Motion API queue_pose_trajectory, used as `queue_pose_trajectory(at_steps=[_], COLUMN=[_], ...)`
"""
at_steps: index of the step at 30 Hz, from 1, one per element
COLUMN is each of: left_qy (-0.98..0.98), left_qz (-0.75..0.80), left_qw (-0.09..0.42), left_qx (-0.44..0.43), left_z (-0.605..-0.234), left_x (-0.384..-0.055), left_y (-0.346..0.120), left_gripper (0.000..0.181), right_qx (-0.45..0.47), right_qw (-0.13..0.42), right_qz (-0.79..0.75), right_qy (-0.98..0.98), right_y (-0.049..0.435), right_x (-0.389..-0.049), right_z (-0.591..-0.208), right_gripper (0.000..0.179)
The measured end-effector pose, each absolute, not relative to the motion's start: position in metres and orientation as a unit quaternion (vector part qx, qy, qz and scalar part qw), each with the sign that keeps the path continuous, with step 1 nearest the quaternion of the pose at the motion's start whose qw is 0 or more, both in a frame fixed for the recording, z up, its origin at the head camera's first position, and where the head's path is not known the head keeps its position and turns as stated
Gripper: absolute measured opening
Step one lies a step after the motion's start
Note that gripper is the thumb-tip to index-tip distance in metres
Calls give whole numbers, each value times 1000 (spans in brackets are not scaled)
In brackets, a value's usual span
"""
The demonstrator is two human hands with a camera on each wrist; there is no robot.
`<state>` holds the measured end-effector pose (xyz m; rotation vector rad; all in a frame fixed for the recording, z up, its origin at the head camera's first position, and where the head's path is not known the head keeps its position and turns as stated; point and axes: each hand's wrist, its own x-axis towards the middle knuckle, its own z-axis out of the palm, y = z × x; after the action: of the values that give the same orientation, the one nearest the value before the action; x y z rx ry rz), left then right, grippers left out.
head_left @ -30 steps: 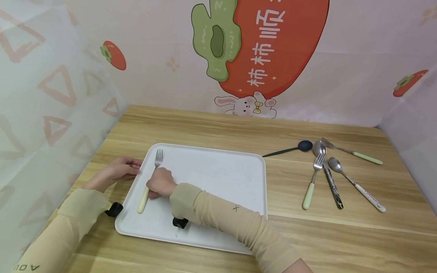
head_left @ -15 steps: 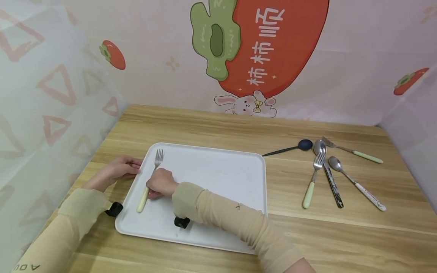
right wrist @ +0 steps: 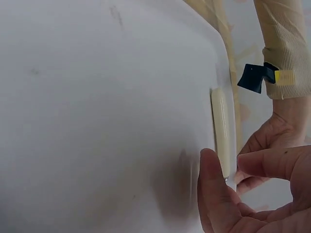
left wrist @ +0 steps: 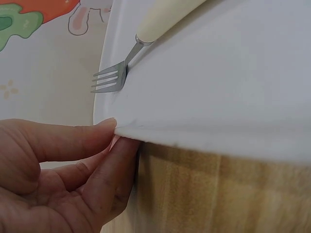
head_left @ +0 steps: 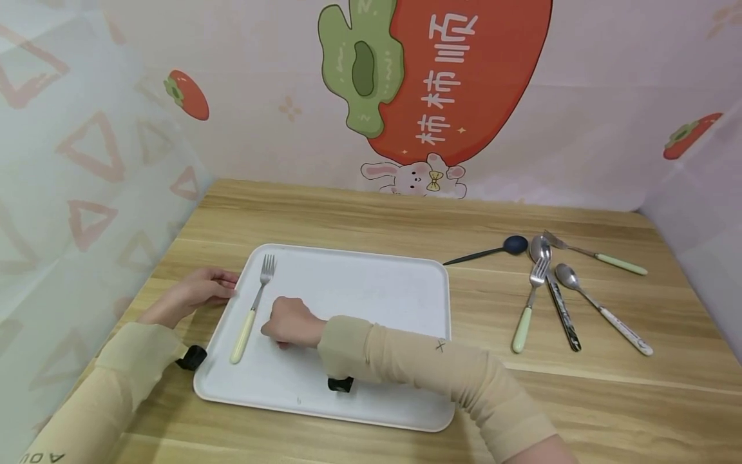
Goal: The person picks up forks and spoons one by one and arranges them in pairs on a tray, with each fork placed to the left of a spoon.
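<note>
A fork with a cream handle lies on the left part of the white tray, tines pointing to the far side. My right hand is over the tray just right of the fork, apart from it. Thumb and fingers of this hand stand apart with nothing between them in the right wrist view. At the tray's left edge my left hand pinches the rim. The left wrist view has its thumb on top and the fingers beneath the rim.
Right of the tray lie a black spoon, a fork with a green handle, a spoon with a dark patterned handle, a white-handled spoon and another green-handled fork. Printed walls enclose the wooden table.
My right hand has let go of the cream-handled fork and moved a little to the right. The fork stays on the tray. My left hand keeps its place on the rim.
</note>
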<state>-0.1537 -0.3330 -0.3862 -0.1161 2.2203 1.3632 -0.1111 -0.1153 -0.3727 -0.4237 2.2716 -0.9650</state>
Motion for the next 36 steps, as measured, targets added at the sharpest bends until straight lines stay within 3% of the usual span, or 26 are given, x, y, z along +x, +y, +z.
queue_pose_trajectory(at_steps=[9, 25, 36], left_qy=[822, 823, 832], left_qz=[500, 502, 485], left_qw=[267, 262, 263], left_qx=[-54, -48, -53], left_z=[-386, -385, -384], left_x=[-155, -154, -154], left_y=[-333, -330, -333], left_gripper=[47, 46, 46], right_qx=[-237, -352, -322], right_qw=[302, 188, 193], right_qz=[-280, -96, -25], right_qy=[880, 912, 927], right_y=[-91, -45, -11], right_x=[-107, -110, -123], right_z=[-367, -362, -351], right_gripper=[25, 11, 8])
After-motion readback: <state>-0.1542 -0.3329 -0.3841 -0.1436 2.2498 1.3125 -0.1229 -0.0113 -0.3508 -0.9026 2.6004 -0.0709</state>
